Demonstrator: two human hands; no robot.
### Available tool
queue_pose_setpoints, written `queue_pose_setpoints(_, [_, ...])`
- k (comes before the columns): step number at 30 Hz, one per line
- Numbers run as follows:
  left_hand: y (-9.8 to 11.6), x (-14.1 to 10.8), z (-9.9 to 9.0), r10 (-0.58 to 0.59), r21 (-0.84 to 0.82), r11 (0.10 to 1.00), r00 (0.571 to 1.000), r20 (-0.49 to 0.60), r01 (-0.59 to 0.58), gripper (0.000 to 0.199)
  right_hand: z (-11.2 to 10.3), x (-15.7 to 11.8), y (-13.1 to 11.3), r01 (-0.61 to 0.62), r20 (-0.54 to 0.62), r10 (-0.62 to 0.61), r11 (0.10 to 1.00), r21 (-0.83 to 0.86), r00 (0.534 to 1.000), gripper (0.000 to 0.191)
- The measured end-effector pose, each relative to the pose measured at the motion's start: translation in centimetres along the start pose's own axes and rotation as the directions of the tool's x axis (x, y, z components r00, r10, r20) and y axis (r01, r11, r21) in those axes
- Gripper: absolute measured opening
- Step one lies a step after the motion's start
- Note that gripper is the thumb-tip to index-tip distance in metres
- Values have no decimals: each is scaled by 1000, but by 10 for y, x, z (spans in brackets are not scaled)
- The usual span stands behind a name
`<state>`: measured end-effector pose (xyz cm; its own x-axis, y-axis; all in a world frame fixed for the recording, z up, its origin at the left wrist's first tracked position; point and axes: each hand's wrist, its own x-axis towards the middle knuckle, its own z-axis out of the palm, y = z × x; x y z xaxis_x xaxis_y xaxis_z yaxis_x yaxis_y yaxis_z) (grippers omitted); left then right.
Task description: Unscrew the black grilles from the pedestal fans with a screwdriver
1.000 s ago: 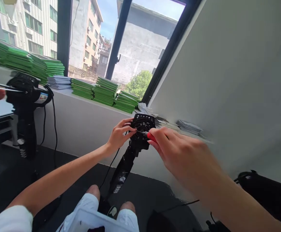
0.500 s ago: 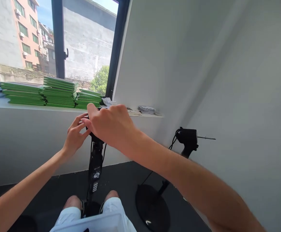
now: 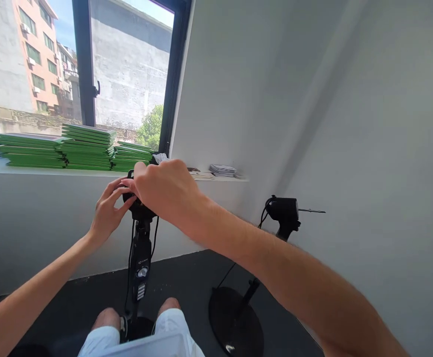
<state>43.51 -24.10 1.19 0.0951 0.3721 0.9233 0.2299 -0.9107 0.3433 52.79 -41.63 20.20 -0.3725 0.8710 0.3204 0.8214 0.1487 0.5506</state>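
A black fan stand [image 3: 141, 258] with a knob and several buttons stands upright between the person's knees. At its top is a black motor head [image 3: 142, 209], partly covered by the hands. My left hand [image 3: 108, 208] has its fingers bent round the left side of the head. My right hand [image 3: 166, 191] reaches over the head from the right, its fingers closed against the top. What the right fingertips hold is hidden. Both hands meet at the head.
A second black fan stand [image 3: 285, 213] with a bare metal shaft and round base [image 3: 236, 322] stands to the right. Green stacks [image 3: 86, 151] and papers [image 3: 222, 170] lie on the windowsill. A pale plastic container [image 3: 153, 347] rests on the lap.
The view has shifted slightly, and both hands and the stand appear a little further left. More of the black head shows between the hands.
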Motion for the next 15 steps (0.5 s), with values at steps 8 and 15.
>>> queue_pose_setpoints(8, [-6, -12, 3, 57, 65, 996, 998, 2, -57, 20, 7, -6, -7, 13, -68, -10, 999, 52, 998, 21])
queue_pose_setpoints(15, [-4, -15, 4, 37, 74, 997, 999, -16, -36, 12, 8, -9, -7, 47, -55, -39, 989, 142, 998, 18])
